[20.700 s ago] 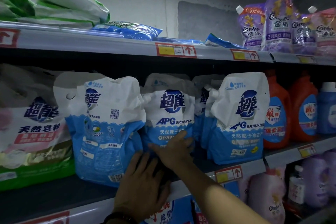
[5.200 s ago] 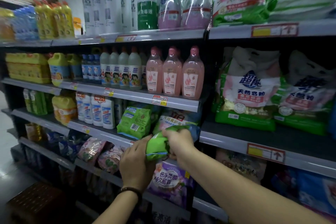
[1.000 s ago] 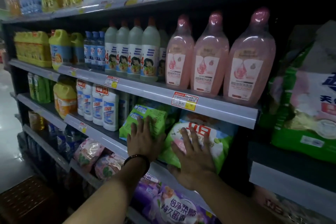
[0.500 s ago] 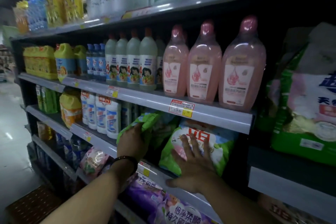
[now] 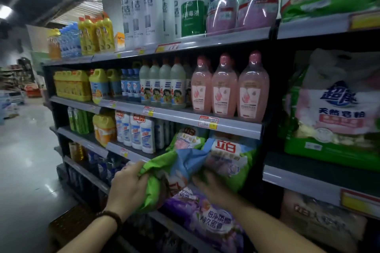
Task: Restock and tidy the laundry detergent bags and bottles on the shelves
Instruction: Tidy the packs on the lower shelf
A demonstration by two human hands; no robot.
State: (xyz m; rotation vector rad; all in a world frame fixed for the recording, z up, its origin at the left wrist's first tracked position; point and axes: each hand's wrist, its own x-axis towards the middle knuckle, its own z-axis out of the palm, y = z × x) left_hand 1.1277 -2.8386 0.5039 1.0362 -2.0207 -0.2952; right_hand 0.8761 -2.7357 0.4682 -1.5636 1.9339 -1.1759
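Note:
A green and blue detergent bag [image 5: 174, 168] hangs tilted in front of the third shelf, pulled out past its edge. My left hand [image 5: 128, 189] grips its green left end. My right hand [image 5: 207, 184] holds it from below on the right, fingers partly hidden under the bag. Behind it on the shelf, a green bag with red lettering [image 5: 228, 160] stands upright, and another green bag [image 5: 188, 136] stands to its left.
Three pink bottles [image 5: 226, 88] stand on the shelf above, with white bottles [image 5: 162, 86] to their left. White bottles [image 5: 135, 133] stand left of the bags. Purple bags [image 5: 207, 217] lie below. Large green and pink bags [image 5: 333, 107] fill the right bay. The aisle floor [image 5: 24, 150] lies left.
The green and blue bag has come off the shelf toward me, now crumpled between both hands. My right hand left the red-lettered bag's front and went under the pulled-out bag. The view has risen.

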